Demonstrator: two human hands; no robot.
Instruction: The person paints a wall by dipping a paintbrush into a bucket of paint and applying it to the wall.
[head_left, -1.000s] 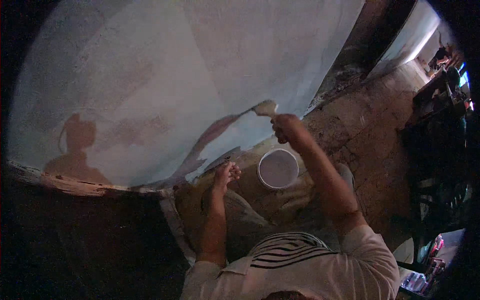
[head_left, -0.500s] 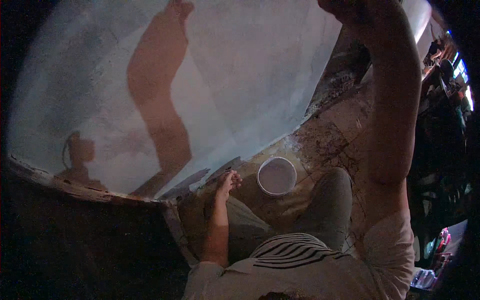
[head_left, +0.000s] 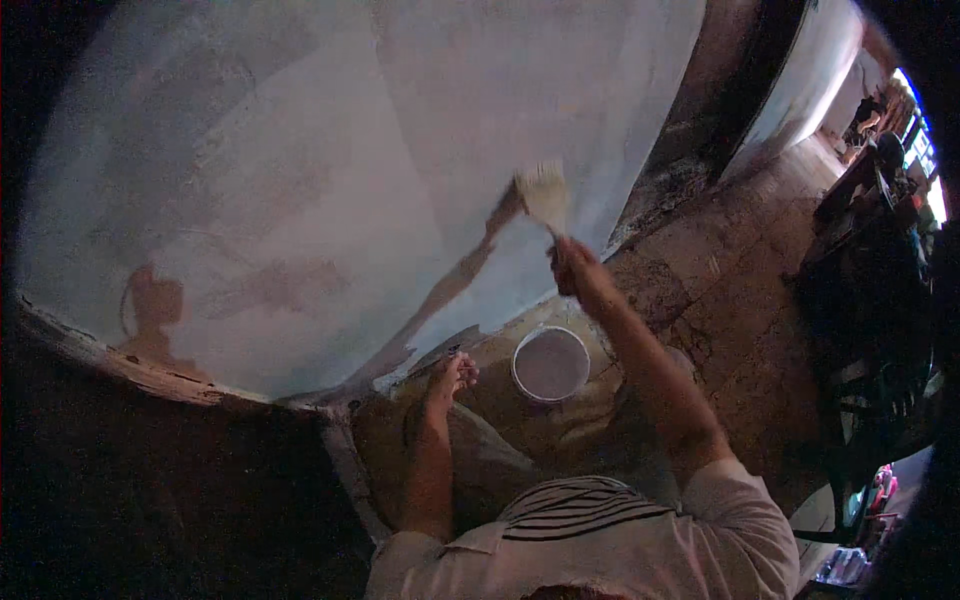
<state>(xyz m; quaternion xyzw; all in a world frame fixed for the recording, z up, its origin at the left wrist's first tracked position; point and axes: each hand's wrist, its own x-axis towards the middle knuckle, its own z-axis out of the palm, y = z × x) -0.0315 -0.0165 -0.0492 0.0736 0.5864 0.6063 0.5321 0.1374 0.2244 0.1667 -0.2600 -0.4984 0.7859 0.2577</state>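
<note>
A wide pale-bristled brush [head_left: 542,195] is in my right hand [head_left: 578,270], its fingers closed round the handle and the bristles against the whitish, patchy wall [head_left: 300,140]. Below that hand, a round bucket [head_left: 514,368] of pale greyish liquid stands on the floor. To the bucket's left, near the foot of the wall, my left hand [head_left: 456,376] hangs with fingers loosely apart and nothing visible in it. Shadows of my head and arm fall on the wall.
Stained floor [head_left: 730,290] runs along the wall toward a second pale wall [head_left: 805,70] at the upper right. Dark clutter [head_left: 870,280] lines the right side, with bright openings beyond. A dark area [head_left: 170,470] lies at the lower left.
Half a second ago my right arm was raised to the top of the view; it has come down to the lower wall with the brush. My left hand has barely moved.
</note>
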